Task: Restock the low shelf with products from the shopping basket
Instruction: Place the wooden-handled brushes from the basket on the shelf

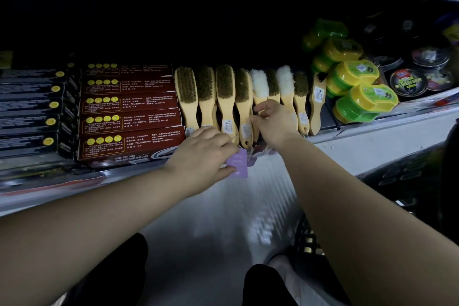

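Presently, the low shelf [360,146] carries stock in counted groups. At far left are 5 visible fronts of black boxes [29,107]. Next to them is a stack of 5 red-brown boxes [129,104]. Then comes a row of 9 wooden shoe brushes [224,97], lying handle-outward and side by side. Of these, 6 show brown bristles, 2 show white fleece, and 1 at the right end is turned to show its wooden back. Right of the row is a heap of green-and-yellow polish containers [367,99], at least 5 of them; the exact count cannot be settled. Beyond it stand at least 3 round black tins [407,81]. The left hand [202,154] sits at the shelf's front edge below the brush handles, thumb and fingers pinching a purple tag [239,164] that hangs over the edge. The right hand [273,119] is over the handles mid-row, with its fingers curled onto the handle of the left fleece brush [259,82], which lies in the row on the shelf. A black mesh shopping basket [308,241] stands on the floor at lower right, partly hidden by the right forearm; its contents cannot be seen.
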